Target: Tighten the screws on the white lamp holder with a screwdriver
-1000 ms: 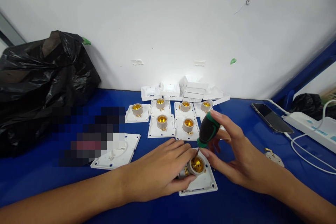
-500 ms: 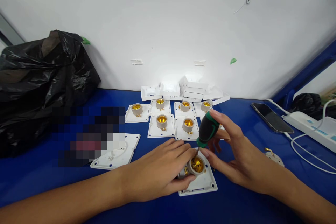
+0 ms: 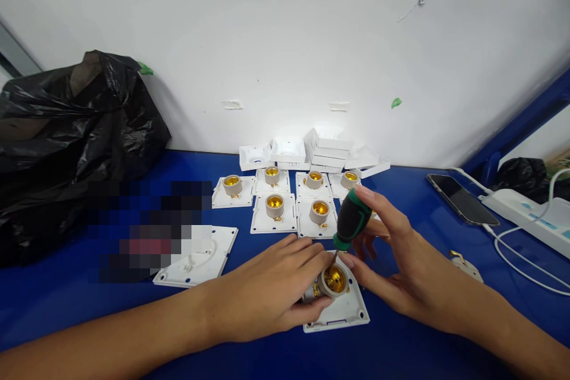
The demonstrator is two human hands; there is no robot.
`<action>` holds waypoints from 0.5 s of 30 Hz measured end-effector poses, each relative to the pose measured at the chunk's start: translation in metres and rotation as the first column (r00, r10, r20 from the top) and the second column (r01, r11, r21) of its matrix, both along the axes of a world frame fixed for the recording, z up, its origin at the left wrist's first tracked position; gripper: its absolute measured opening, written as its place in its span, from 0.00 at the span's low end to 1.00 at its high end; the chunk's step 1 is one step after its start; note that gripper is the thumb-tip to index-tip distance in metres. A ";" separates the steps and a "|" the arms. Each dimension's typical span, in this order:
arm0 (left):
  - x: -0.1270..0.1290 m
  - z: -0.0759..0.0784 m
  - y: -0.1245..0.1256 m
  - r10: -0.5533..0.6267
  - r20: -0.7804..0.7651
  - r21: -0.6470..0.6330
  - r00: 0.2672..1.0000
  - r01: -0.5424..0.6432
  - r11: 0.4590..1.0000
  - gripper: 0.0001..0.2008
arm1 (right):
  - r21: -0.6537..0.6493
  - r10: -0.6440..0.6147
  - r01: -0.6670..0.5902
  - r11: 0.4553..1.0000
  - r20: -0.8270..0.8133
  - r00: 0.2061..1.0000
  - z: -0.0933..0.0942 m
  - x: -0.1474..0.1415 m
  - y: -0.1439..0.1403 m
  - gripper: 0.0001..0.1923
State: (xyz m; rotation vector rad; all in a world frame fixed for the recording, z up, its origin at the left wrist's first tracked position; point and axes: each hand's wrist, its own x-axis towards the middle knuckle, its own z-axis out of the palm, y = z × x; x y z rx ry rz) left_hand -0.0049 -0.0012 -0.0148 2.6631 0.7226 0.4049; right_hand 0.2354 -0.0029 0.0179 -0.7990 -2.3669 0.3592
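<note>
A lamp socket (image 3: 337, 281) with a brass-coloured threaded inside sits on a square white plate (image 3: 350, 314) on the blue table. My left hand (image 3: 289, 285) grips the socket from the left, fingers over its far side and thumb along the near side. In my right hand (image 3: 387, 249) is a short screwdriver (image 3: 351, 219) with a black and green handle, held steeply upright. Its tip goes down at the socket's rim beside my left fingers; the exact contact point is hidden. One right finger presses on the handle's top.
Several white plates with sockets (image 3: 274, 206) lie behind my hands, with white box covers (image 3: 329, 151) stacked by the wall. A plate without a socket (image 3: 214, 261) is at left, near a black plastic bag (image 3: 80, 142). Right are a loose socket part (image 3: 466, 268), a phone (image 3: 463, 199) and a power strip (image 3: 534, 217).
Almost nothing differs. Both hands keep the same hold, and the screwdriver stays in place at the socket.
</note>
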 end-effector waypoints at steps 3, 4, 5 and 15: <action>0.000 0.000 0.000 0.003 0.017 -0.010 1.000 -0.003 1.000 0.10 | 0.013 -0.014 0.014 1.000 0.018 1.000 0.000 0.000 -0.001 0.42; 0.000 0.000 0.000 0.003 0.022 -0.011 1.000 -0.002 1.000 0.10 | 0.016 -0.016 0.015 1.000 0.022 1.000 0.001 0.000 -0.001 0.42; 0.000 0.000 0.000 0.000 0.025 -0.012 1.000 0.000 1.000 0.10 | 0.019 -0.014 0.014 1.000 0.022 1.000 0.001 0.000 -0.001 0.42; 0.000 -0.001 0.001 -0.010 0.006 -0.016 1.000 0.010 1.000 0.11 | 0.004 -0.015 0.015 1.000 0.034 0.999 0.006 0.000 -0.003 0.43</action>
